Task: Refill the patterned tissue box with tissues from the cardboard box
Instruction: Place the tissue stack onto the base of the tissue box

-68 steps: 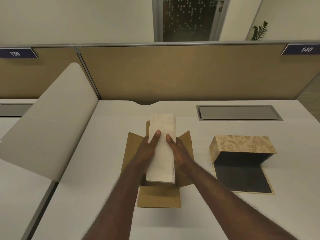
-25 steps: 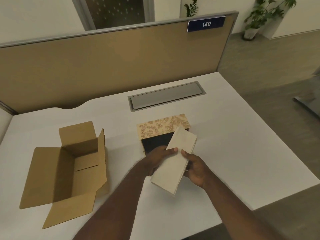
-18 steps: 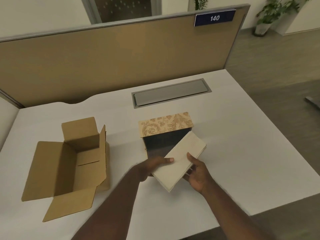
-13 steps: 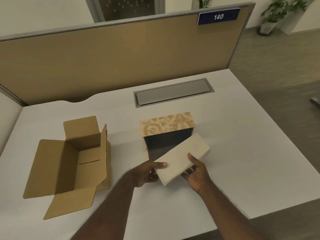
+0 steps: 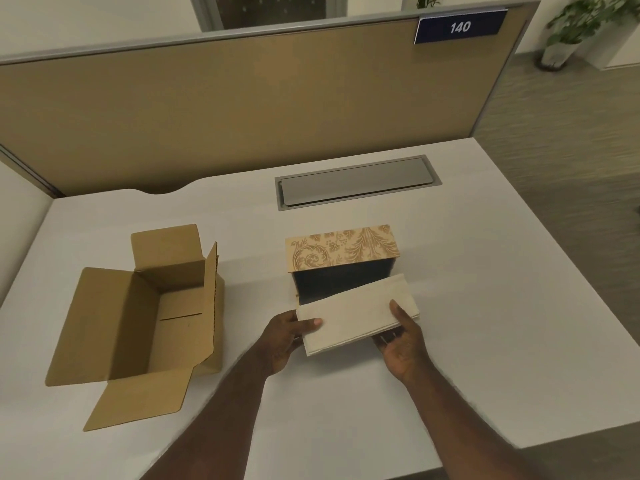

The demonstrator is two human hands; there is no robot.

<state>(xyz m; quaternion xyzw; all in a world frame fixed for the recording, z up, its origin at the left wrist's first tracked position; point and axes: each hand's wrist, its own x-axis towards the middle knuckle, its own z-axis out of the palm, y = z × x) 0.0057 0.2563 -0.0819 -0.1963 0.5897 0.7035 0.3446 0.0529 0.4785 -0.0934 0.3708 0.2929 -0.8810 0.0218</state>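
Head view: since the earlier frame, the tissue stack (image 5: 356, 315) has been turning from a steep diagonal to nearly level, now lining up with the dark open side of the tissue box (image 5: 341, 252). The left hand (image 5: 289, 336) is pinching the stack's left end, thumb on top. The right hand (image 5: 401, 344) is clamping the right end, thumb above and fingers beneath. The stack is hovering just in front of the opening. The carton (image 5: 145, 317) is sitting open, well apart to the left on the desk (image 5: 485, 271).
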